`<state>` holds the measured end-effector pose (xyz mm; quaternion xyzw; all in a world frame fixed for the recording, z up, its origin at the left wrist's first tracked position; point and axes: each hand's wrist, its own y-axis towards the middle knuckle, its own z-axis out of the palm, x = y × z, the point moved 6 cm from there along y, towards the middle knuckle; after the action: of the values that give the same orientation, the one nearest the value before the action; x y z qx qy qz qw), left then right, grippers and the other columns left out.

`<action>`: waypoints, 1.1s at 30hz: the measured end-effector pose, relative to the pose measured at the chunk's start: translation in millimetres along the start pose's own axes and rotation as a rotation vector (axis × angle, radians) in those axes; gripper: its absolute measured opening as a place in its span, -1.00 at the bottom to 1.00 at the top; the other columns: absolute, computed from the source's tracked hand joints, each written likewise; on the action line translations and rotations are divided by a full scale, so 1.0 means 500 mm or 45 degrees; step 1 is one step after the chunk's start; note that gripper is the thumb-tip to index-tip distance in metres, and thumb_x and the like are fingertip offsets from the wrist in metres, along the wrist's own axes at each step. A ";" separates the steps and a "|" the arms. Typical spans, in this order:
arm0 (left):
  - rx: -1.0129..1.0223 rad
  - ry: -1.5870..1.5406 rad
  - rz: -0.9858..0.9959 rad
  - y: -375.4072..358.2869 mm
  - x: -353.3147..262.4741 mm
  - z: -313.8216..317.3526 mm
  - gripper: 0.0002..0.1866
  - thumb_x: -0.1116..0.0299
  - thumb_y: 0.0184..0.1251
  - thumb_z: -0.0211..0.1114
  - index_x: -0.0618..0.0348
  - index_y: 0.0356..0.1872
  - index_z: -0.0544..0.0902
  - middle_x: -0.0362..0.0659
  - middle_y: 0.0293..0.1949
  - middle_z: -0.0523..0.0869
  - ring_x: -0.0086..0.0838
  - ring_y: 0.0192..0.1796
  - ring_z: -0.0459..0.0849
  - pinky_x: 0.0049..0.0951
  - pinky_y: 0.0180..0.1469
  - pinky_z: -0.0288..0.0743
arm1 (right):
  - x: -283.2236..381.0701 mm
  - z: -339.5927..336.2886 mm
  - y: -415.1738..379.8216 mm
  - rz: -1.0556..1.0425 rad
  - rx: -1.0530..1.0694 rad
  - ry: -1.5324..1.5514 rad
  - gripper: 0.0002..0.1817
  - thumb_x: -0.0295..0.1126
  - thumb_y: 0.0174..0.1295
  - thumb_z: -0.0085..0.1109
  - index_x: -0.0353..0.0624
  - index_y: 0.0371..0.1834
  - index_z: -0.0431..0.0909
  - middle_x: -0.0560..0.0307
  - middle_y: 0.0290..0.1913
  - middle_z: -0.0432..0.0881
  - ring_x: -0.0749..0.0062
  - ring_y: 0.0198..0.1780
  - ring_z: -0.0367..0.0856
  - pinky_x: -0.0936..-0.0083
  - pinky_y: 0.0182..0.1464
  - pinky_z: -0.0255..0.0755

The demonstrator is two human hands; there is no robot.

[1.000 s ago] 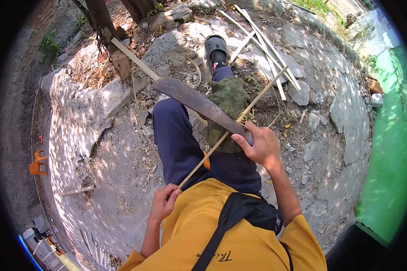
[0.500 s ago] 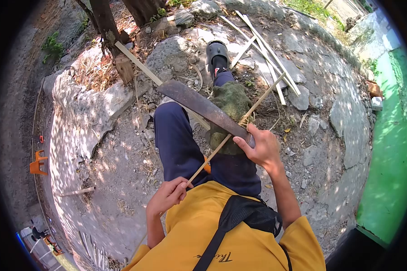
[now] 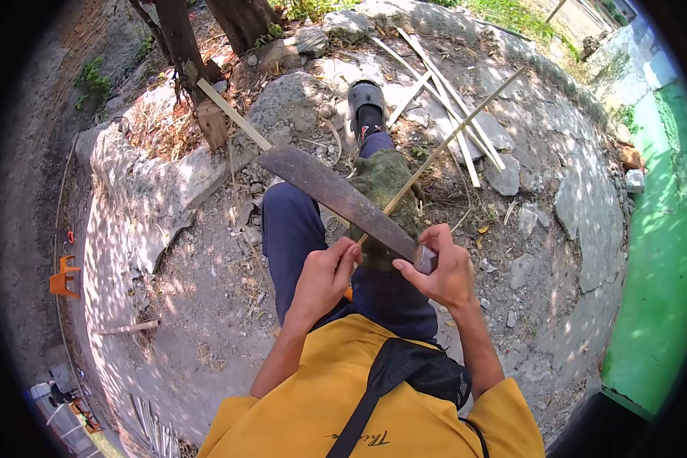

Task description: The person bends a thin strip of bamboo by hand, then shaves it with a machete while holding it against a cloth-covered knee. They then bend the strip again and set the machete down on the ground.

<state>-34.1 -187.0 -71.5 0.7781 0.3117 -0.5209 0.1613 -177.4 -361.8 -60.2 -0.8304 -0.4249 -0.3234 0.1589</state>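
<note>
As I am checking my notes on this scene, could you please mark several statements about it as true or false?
1. The right hand holds the big blade by its handle. True.
2. The left hand grips the tip of the blade. False: the left hand pinches a thin strip.
3. A greenish cloth lies over the person's right leg. True.
4. The orange chair stands beside the green wall. False: the orange chair is on the opposite side of the view, far left.
5. Several pale strips lie crossed on the ground to the right of the dark shoe. True.
</note>
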 end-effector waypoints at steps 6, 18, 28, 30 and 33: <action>0.043 -0.112 0.094 0.076 -0.020 0.044 -0.72 0.30 0.68 0.17 0.36 -0.13 0.67 0.13 -0.36 0.79 0.11 -0.29 0.79 -0.07 -0.22 0.60 | 0.006 0.021 0.045 -0.050 0.019 0.066 -0.35 0.14 0.17 0.58 -0.13 -0.01 0.48 0.02 -0.38 0.75 0.04 -0.38 0.83 0.17 -0.34 0.64; 0.031 0.100 -0.161 0.027 -0.016 0.021 -0.81 0.45 0.62 0.25 0.35 -0.23 0.51 0.02 -0.49 0.77 -0.26 -0.42 0.82 -0.32 -0.31 0.57 | -0.006 0.042 0.059 -0.140 0.014 0.157 -0.36 0.11 0.24 0.53 -0.16 0.01 0.44 -0.09 -0.31 0.78 -0.02 -0.32 0.83 0.20 -0.28 0.65; -0.044 -0.300 -0.164 0.055 0.023 0.063 -0.88 0.49 0.64 0.19 0.36 -0.05 0.62 -0.25 -0.40 0.68 -0.67 -0.43 0.56 -0.52 -0.37 0.44 | 0.001 0.038 0.070 -0.170 0.097 0.100 -0.39 0.18 0.28 0.48 -0.14 -0.05 0.48 0.04 -0.44 0.68 0.08 -0.48 0.73 0.19 -0.40 0.53; -0.078 -0.318 -0.138 0.055 0.038 0.065 -0.87 0.48 0.64 0.18 0.36 -0.06 0.62 -0.29 -0.39 0.66 -0.70 -0.43 0.52 -0.54 -0.38 0.41 | -0.001 0.038 0.073 -0.174 0.095 0.102 -0.38 0.20 0.27 0.48 -0.14 -0.07 0.48 0.04 -0.45 0.68 0.09 -0.47 0.73 0.19 -0.41 0.53; 0.063 -0.650 -0.388 0.055 0.072 0.078 -0.86 0.45 0.67 0.17 0.33 -0.06 0.62 -0.35 -0.37 0.60 -0.73 -0.41 0.47 -0.58 -0.37 0.37 | -0.002 0.036 0.078 -0.163 0.108 0.072 -0.37 0.22 0.25 0.49 -0.13 -0.11 0.49 0.05 -0.49 0.66 0.08 -0.47 0.74 0.19 -0.41 0.53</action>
<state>-34.2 -218.9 -122.4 0.5700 0.3616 -0.7253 0.1353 -139.0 -375.5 -73.8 -0.7847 -0.4856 -0.3379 0.1848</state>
